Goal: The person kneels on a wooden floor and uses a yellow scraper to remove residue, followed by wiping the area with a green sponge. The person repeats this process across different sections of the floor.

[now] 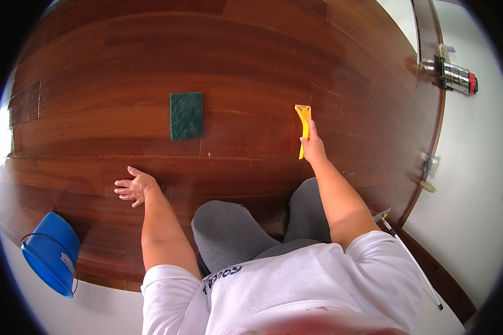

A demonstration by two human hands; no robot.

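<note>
White shirt and grey-trousered knees fill the lower middle of the view — the person kneels on a dark reddish wooden floor with both bare forearms reaching forward over the boards.

The right hand is clenched around the handle of a yellow scraper, thumb lying along the grip; the scraper's wider blade end points away from the person and rests on or just above the floor — which of the two cannot be told. It sits right of the floor's middle, well apart from the wall-side edge.

The left hand lies released, palm down with fingers spread, flat on the boards to the left of the knees. It grasps nothing.

A green scouring pad lies flat on the floor beyond and between the two hands, nearer the left one yet touching neither.

Off the floor's near-left corner a blue bucket with a wire handle appears tipped on its side on a paler patch. Along the right edge runs a dark skirting board against a white wall, where a shiny metal cylinder with a red end is seen, and a thin white-handled tool lies beside the person's right elbow.
</note>
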